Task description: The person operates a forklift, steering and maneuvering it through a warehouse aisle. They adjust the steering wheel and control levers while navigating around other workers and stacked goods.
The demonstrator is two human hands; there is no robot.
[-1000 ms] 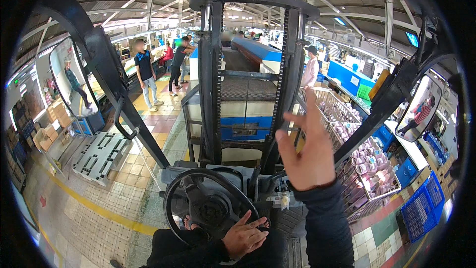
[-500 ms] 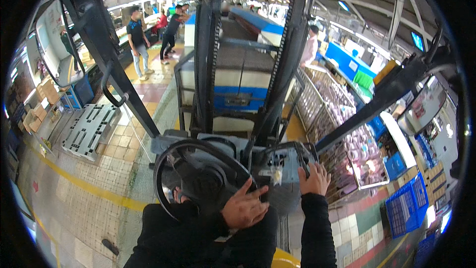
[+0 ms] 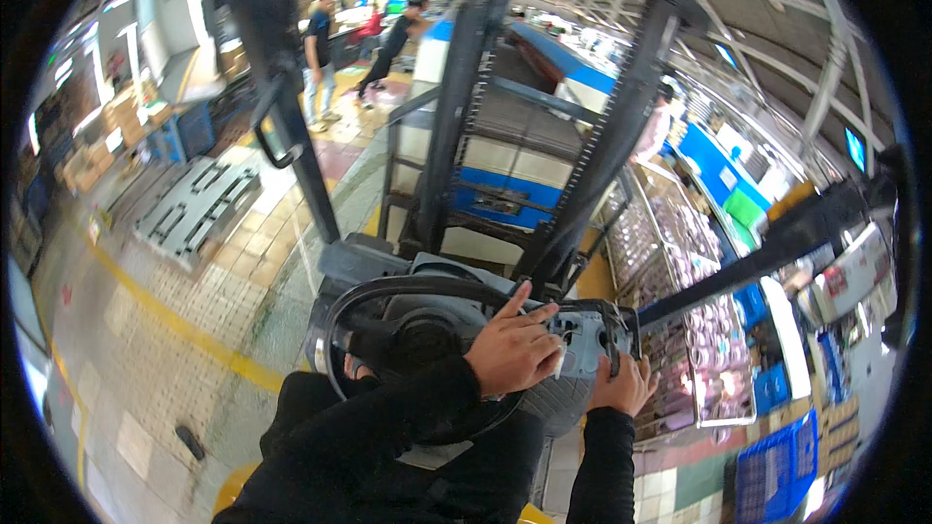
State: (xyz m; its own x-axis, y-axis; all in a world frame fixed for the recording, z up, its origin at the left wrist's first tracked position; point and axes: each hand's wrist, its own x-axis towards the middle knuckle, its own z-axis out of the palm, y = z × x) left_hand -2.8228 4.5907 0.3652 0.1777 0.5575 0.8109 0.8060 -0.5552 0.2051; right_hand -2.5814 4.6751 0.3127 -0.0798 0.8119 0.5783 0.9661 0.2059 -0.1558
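Observation:
I sit at the controls of a forklift. The black steering wheel [image 3: 342, 315] is in front of me. My left hand [image 3: 515, 349] reaches across to its right side and lies palm-down over the rim there. Its index finger is stretched out and the others are apart and slightly bent. Whatever lies under the palm is hidden. To the right, my right hand [image 3: 624, 386] has its fingers curled round a dark control lever [image 3: 613, 354] at the edge of the grey dashboard [image 3: 581, 344].
Ahead rises the forklift mast [image 3: 456, 136], with a blue and white conveyor machine [image 3: 505, 196] beyond it. Left lies a grey pallet [image 3: 197, 209]; two people stand farther back. On the right are a wire cage cart [image 3: 699, 330] of pinkish items and a blue crate [image 3: 777, 475].
My left hand has moved up along the right side of the wheel. My right hand stays at the lever. The view has tilted and shifted, so the mast appears farther right.

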